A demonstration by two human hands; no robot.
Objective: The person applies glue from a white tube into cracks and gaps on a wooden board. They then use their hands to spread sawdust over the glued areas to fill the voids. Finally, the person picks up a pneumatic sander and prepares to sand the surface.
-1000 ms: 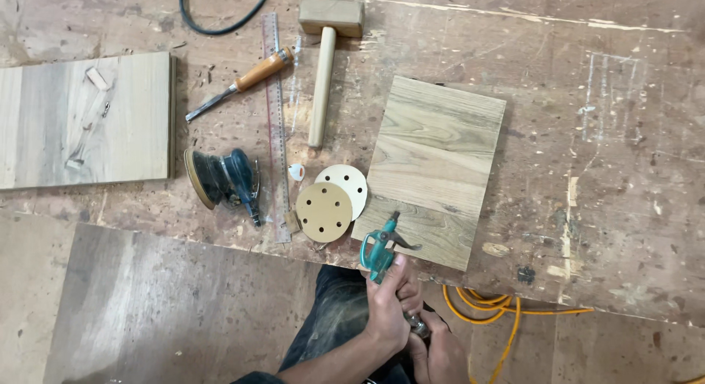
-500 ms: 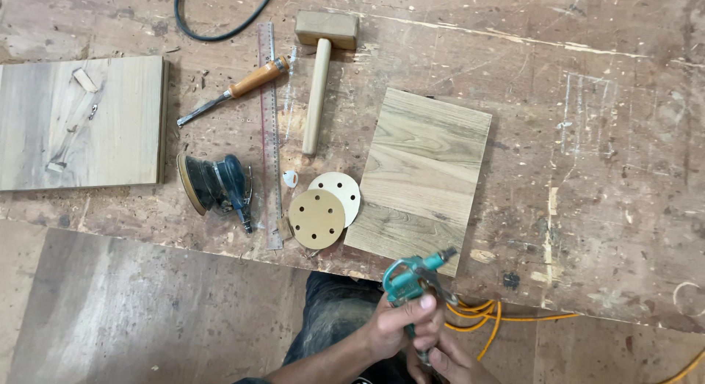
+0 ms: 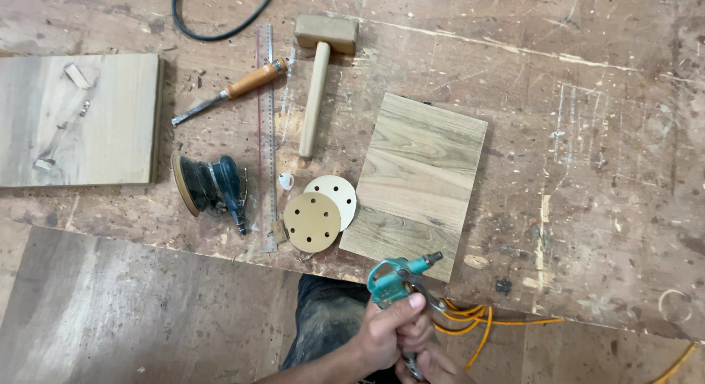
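Observation:
My left hand (image 3: 388, 334) is wrapped around the grip of a teal air blow gun (image 3: 393, 276), thumb up along its side. The gun's metal nozzle points up and right, just off the near corner of a rectangular wooden board (image 3: 418, 171) lying on the workbench (image 3: 587, 134). My right hand (image 3: 438, 366) is just below the left, closed on the bottom of the gun where an orange coiled hose (image 3: 477, 321) comes off to the right. Both hands hover at the bench's near edge, above my dark trousers (image 3: 323, 329).
Left of the board lie two round sanding discs (image 3: 313, 221), a teal orbital sander (image 3: 211, 184), a steel ruler (image 3: 266, 120), a chisel with an orange handle (image 3: 235, 89) and a wooden mallet (image 3: 317, 83). A second board (image 3: 81, 120) is at far left, a black cable (image 3: 213, 33) at the top.
Both hands and the blow gun have shifted to the right along the bench edge, and the nozzle has tipped from upright toward the right. The things on the bench have not moved.

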